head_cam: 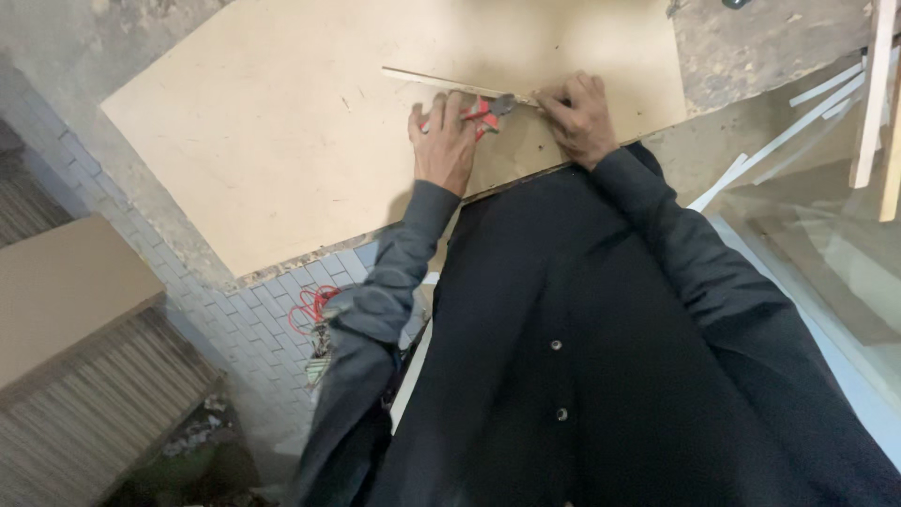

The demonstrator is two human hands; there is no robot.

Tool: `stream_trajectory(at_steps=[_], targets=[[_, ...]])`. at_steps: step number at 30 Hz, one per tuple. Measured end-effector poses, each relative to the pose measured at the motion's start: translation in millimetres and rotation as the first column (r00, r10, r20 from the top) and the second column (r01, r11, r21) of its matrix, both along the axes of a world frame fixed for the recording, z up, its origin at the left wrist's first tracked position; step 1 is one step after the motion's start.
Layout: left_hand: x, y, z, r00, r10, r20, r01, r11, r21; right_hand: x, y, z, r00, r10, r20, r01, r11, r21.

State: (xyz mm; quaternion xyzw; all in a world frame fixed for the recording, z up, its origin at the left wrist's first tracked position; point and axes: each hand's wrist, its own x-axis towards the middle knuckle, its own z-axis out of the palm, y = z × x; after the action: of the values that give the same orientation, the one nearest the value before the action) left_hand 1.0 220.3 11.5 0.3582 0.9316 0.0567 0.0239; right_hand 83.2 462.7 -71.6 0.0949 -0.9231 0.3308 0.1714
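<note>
Left hand (443, 141) is wrapped around red-handled pliers (485, 113), fingers curled over the grips, right at the near edge of a tan board (282, 141) lying flat on the tabletop (760, 42). The pliers' dark nose meets a thin wooden strip (441, 83) that runs across the board. Right hand (582, 117) presses down on that strip just beside the pliers, fingers bent and pinching it. Off to the right, pale slats (807, 117) lean in a loose pile. Lower left, a plain brown box-like slab (61, 282) sits unlabelled above ribbed panels.
</note>
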Motion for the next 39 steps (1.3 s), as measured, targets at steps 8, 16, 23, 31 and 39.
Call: stream_trajectory(at_steps=[8, 16, 23, 31, 39], targets=[[-19.9, 9.2, -4.0, 0.973, -0.228, -0.016, 0.222, 0.959, -0.175, 1.5, 0.4, 1.0, 1.000, 0.003, -0.014, -0.002, 1.000, 0.002], [-50.5, 18.9, 3.0, 0.895, -0.441, -0.065, 0.415, 0.877, -0.240, 2.3, 1.7, 5.7, 1.000, 0.002, 0.005, -0.002, 0.999, 0.039], [-50.4, 42.1, 7.7, 0.806, -0.506, -0.307, 0.373, 0.837, -0.399, 3.3, 0.5, 6.9, 1.000, -0.010, -0.017, 0.012, 0.996, 0.085], [-39.9, 80.3, 1.8, 0.855, -0.480, -0.197, 0.303, 0.770, -0.562, 3.8, -2.2, 5.2, 0.998, -0.024, -0.053, 0.029, 0.994, 0.102], [-23.0, 85.3, 44.7, 0.721, -0.690, -0.065, 0.350, 0.443, -0.825, 5.0, -1.2, 6.8, 0.998, -0.025, -0.054, 0.030, 0.995, 0.100]])
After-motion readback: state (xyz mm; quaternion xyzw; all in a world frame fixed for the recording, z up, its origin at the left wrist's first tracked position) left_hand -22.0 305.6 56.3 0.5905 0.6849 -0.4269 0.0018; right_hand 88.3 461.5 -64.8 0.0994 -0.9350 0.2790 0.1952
